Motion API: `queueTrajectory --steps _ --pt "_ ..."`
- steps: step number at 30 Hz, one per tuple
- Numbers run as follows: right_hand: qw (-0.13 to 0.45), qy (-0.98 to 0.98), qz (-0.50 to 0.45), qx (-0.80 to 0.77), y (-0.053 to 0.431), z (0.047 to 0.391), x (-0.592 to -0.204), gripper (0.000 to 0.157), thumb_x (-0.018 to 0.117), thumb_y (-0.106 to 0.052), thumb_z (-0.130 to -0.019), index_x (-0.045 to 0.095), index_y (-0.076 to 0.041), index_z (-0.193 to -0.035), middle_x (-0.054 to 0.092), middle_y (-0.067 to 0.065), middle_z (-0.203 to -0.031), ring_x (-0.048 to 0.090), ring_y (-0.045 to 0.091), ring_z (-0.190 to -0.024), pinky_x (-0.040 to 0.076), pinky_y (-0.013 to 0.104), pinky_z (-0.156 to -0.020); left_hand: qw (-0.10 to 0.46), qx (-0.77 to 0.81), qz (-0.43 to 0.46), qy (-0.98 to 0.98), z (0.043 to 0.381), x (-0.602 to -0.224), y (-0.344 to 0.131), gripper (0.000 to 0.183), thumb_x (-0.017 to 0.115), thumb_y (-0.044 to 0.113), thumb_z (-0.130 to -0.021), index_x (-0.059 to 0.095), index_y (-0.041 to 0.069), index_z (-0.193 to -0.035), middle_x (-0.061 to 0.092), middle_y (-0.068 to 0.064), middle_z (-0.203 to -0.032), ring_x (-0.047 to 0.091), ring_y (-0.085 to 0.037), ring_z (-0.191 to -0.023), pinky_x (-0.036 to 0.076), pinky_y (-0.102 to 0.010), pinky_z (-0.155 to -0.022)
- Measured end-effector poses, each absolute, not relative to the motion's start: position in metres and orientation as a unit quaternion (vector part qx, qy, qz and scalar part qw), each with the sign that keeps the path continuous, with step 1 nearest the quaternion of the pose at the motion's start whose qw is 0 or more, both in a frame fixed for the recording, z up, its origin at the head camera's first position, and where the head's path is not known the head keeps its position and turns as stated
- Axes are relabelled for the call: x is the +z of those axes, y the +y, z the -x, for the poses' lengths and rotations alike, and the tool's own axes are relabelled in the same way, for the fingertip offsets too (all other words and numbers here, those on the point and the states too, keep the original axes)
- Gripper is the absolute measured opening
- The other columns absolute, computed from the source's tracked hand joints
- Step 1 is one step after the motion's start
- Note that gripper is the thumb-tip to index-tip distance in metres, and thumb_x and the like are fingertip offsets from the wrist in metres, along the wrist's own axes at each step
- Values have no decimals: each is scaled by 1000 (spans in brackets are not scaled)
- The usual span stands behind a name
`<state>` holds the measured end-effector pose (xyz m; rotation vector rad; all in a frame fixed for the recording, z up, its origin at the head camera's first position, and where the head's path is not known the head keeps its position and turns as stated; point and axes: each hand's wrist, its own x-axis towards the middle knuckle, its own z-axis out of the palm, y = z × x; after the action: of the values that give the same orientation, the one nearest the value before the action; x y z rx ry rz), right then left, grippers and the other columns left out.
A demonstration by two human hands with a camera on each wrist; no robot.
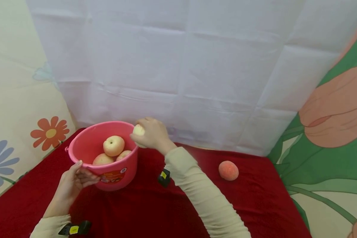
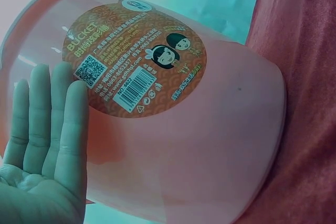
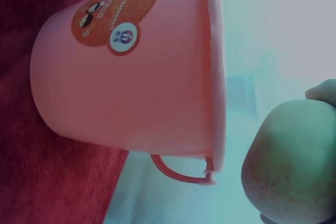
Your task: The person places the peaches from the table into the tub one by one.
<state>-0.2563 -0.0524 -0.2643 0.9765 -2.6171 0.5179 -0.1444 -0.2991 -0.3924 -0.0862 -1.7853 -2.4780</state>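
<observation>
A pink bucket (image 1: 102, 172) stands at the left of the red-covered table, its mouth tilted into sight in the head view. Inside it lie several pale yellow-pink peaches (image 1: 114, 145). My left hand (image 1: 77, 178) holds the bucket's near rim, thumb at the top edge and fingers straight along the outer wall by the orange label (image 2: 136, 59). Just past the rim on the right, my right hand (image 1: 151, 132) grips a pale peach (image 3: 291, 163) above rim height. Its fingers curl round the fruit and partly hide it.
One redder peach (image 1: 228, 170) lies on the red cloth (image 1: 256, 198) to the right. A white sheet (image 1: 178, 66) hangs behind the table, with flower-printed cloth (image 1: 12, 99) at the left. The bucket's handle (image 3: 181, 177) hangs at its side.
</observation>
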Motion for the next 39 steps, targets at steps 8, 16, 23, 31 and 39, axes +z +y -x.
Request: queueTrajectory --steps 8,16,23,31,39 --pt "129 -914 -337 184 -63 260 -265 39 61 -41 -79 62 -17 -109 62 -2 -100 54 11 -86 44 24 -67 41 -814 39 -578 146 -393 -300 51 27 24 -101 68 11 -73 69 -4 -70 68 -15 -69 55 -30 -64" --pt "121 -914 -350 165 -78 259 -259 41 61 -43 -80 61 -18 -112 61 -4 -105 53 11 -90 45 24 -69 40 -816 38 -576 145 -393 -301 52 27 23 -101 68 12 -73 69 -4 -71 68 -15 -69 55 -30 -65" --pt "116 -914 -366 133 -93 257 -262 45 60 -44 -80 60 -17 -116 60 -4 -111 54 11 -98 45 24 -75 43 -811 27 -583 145 -394 -300 51 28 24 -101 68 12 -72 69 -3 -71 68 -15 -69 55 -30 -65" --pt "132 -905 -378 143 -108 255 -273 41 60 -45 -79 62 -19 -111 61 -5 -100 56 9 -87 45 21 -70 42 -813 27 -580 143 -393 -302 51 27 25 -101 68 12 -73 69 -3 -71 68 -15 -70 55 -30 -65" --pt "109 -916 -362 131 -110 253 -277 43 60 -46 -79 59 -21 -114 58 -5 -107 55 8 -88 46 21 -69 44 -809 27 -586 144 -391 -298 50 27 25 -101 67 13 -72 69 -2 -71 68 -14 -69 55 -30 -65"
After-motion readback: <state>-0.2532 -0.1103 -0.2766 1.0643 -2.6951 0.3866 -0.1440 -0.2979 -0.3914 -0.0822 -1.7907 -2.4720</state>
